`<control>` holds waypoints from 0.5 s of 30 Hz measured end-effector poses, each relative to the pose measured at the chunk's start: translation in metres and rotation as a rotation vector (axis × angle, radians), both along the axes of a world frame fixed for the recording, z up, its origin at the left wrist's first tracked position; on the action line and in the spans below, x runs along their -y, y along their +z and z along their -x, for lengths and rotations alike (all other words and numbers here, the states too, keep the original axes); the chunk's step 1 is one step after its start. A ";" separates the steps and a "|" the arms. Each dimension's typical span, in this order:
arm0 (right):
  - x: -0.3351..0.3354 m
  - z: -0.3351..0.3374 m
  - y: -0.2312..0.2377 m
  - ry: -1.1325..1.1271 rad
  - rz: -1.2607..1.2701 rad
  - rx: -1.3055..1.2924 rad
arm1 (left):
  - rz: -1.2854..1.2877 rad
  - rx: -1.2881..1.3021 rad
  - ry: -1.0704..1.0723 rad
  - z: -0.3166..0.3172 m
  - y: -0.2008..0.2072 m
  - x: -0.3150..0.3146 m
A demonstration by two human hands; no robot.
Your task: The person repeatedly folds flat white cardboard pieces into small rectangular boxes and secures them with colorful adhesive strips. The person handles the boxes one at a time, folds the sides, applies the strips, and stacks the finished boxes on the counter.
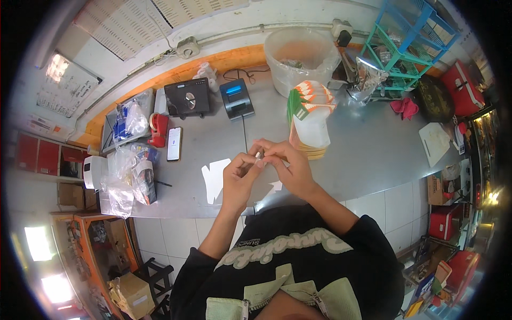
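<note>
Over the front edge of the steel table, my left hand (241, 175) and my right hand (292, 168) meet with fingers bent and fingertips together. Between them they pinch a small white piece (259, 156), mostly covered by the fingers; its kind is too small to make out. White cut paper (214, 178) lies flat beside my left hand, and a smaller white scrap (275, 187) lies below my right hand. Just beyond my right hand stands a stack of flat paper food boxes (312, 130), printed orange and green on top.
On the steel table (368, 154), a phone (174, 144), red tape dispenser (158, 129), black box (188, 97) and small printer (236, 99) stand left and back. Plastic bags (120, 181) crowd the left end. A clear bucket (301, 56) and tiered baskets (404, 53) stand behind; a white board (433, 144) lies right.
</note>
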State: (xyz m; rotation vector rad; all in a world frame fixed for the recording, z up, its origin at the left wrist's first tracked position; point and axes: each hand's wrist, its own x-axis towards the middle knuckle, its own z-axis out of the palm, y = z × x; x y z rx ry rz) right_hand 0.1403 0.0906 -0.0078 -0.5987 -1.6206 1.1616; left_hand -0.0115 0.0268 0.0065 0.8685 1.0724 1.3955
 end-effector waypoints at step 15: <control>-0.026 -0.015 -0.013 0.294 0.374 0.425 | -0.050 -0.469 0.403 0.032 0.021 -0.001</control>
